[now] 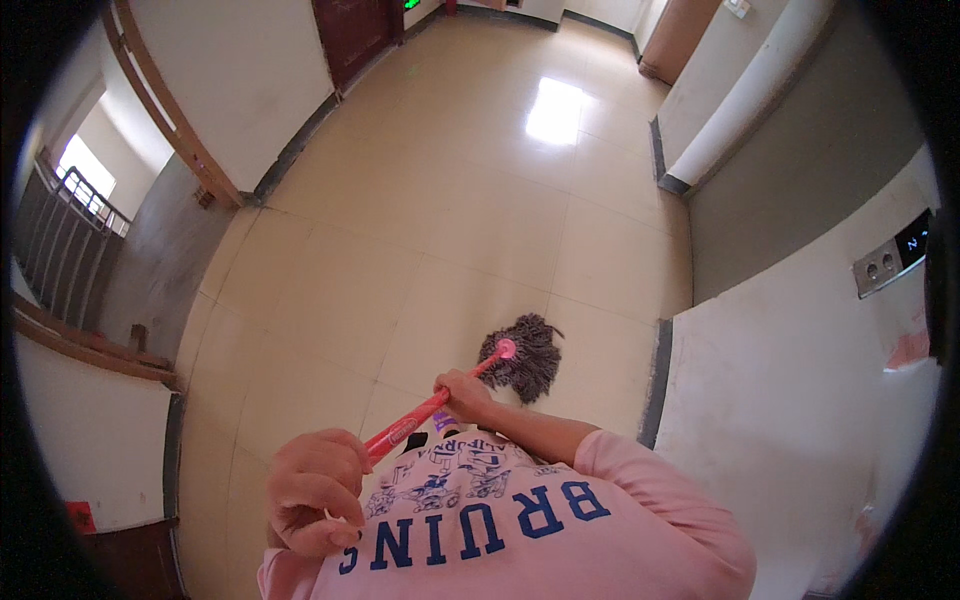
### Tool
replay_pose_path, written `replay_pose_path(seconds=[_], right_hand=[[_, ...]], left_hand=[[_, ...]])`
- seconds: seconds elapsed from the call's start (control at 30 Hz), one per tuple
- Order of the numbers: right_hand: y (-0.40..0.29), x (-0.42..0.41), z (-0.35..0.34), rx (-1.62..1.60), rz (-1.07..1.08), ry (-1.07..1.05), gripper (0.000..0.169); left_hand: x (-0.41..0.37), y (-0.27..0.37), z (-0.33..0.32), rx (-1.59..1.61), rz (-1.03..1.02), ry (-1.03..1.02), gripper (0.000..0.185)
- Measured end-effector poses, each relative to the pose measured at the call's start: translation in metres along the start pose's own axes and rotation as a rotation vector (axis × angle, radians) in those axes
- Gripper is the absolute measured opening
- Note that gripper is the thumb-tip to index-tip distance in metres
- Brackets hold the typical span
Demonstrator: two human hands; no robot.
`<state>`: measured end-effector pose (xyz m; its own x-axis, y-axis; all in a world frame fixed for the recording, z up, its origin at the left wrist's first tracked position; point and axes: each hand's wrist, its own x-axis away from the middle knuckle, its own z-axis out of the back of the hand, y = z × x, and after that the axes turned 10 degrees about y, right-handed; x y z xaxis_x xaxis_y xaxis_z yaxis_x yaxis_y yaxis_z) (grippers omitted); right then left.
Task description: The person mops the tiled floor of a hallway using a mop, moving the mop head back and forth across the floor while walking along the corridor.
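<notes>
A string mop with a red handle (405,429) slants across in front of my pink shirt. Its dark grey-brown strand head (532,360) is spread on the tiled floor, joined to the handle by a pink round socket (506,349). My left hand (319,491) is curled around the upper end of the handle, hiding its tip. Lower down, my right hand (463,397) grips the shaft, a short way above the mop head. Part of a foot in a purple covering (444,421) shows beneath the handle.
Glossy beige floor tiles (337,300) run ahead between walls with dark skirting. A doorway at left shows a stair railing (75,217). Right, a grey metal door (810,142) adjoins a wall panel with two round buttons (879,268). A dark red door (360,37) stands farther off.
</notes>
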<state>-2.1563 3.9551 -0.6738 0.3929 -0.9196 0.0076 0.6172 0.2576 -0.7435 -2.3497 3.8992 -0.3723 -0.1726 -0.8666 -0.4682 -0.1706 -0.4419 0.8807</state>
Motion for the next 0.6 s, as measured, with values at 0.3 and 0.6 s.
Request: replay_pose_path(seconds=[0.3, 0.6], right_hand=[[-0.039, -0.062, -0.042, -0.081, 0.236, -0.058, 0.013], [-0.016, -0.071, -0.046, -0.239, 0.052, 0.136, 0.011]], left_hand=[[0.007, 0.022, 0.019, -0.233, -0.061, -0.075, 0.028], [-0.027, -0.007, -0.026, -0.189, -0.116, -0.367, 0.021]])
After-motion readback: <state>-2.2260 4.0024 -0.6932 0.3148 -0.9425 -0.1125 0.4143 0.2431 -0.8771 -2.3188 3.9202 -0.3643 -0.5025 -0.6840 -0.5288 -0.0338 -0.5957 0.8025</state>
